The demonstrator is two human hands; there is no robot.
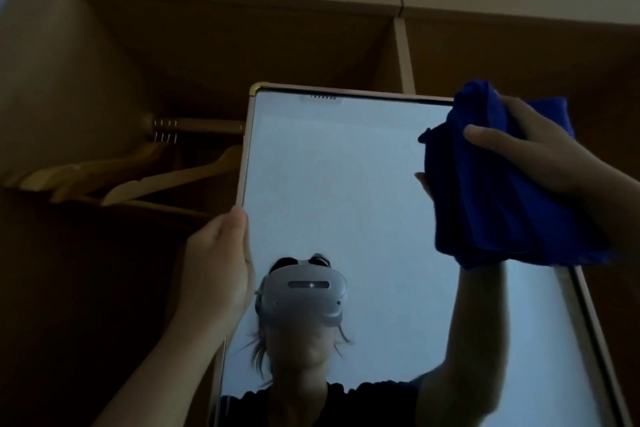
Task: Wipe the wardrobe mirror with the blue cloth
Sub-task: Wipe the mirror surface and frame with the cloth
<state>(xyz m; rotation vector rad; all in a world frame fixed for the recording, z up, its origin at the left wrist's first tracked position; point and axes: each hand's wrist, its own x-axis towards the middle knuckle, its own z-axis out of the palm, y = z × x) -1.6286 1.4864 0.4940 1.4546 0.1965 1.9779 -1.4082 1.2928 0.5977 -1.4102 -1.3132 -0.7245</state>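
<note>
right grip: right hand (540, 152) curled round the blue cloth (498, 191), thumb across the front, fingers wrapped behind the bunched fabric
left grip: left hand (214, 267) clasps the left edge of the mirror frame (245, 149), thumb on the glass side, fingers behind the frame (fingertips hidden)
blue cloth: bunched and folded, at the upper right of the mirror (339, 184), covering its top right corner; looks to be against the glass, actual contact hard to confirm from this angle
mirror: tall panel with a thin pale gold frame, rounded brass-coloured top left corner, seen from below and leaning in the view; right edge of the frame shows below the cloth
reflection: pale blue-grey background, a person in a dark top wearing a white headset (301, 291), the raised right forearm mirrored below the cloth
wardrobe: open brown interior (207, 45) behind and to the left of the mirror, vertical divider (405, 55) above the mirror's top edge, pale panels across the top
rail: hanging rail (194, 125) left of the mirror, near its top corner
hangers: several wooden hangers (121, 177) on the rail, fanned out to the left, nothing hanging on them
light: dim overall (fine detail in the wardrobe lost in shadow)
</note>
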